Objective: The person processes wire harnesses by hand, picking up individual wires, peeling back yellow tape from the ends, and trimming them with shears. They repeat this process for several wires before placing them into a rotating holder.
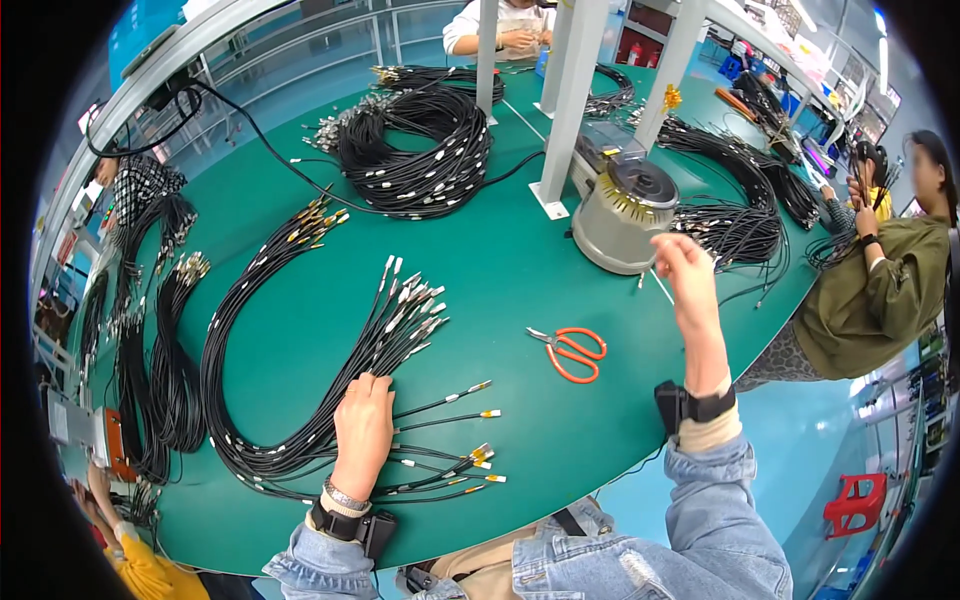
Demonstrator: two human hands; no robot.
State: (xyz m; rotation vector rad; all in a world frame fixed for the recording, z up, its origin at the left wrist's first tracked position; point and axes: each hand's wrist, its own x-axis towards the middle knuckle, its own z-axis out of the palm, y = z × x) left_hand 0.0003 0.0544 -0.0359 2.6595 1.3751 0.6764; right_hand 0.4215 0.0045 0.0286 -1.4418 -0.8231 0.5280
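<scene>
My left hand (364, 424) is closed on black cables, fingers bent over a bundle at the table's near side. From there the black cable bundle (215, 370) curves left and back in a loop; white-tipped ends (415, 305) fan out beyond my hand. Several loose cable ends with yellow or white tags (480, 458) stick out to its right. My right hand (688, 268) is raised beside a round grey machine (625, 215) with yellow pieces around its rim. Its fingertips are pinched together; what they hold, if anything, cannot be made out. Orange-handled scissors (568, 352) lie between my hands.
Grey metal posts (572, 110) rise from the green table (500, 270). A large cable coil (420, 160) lies at the back, more bundles (175, 370) at left and right. One co-worker (885, 270) stands at right holding cables; others are at back and left. A red stool (855, 505) stands on the floor.
</scene>
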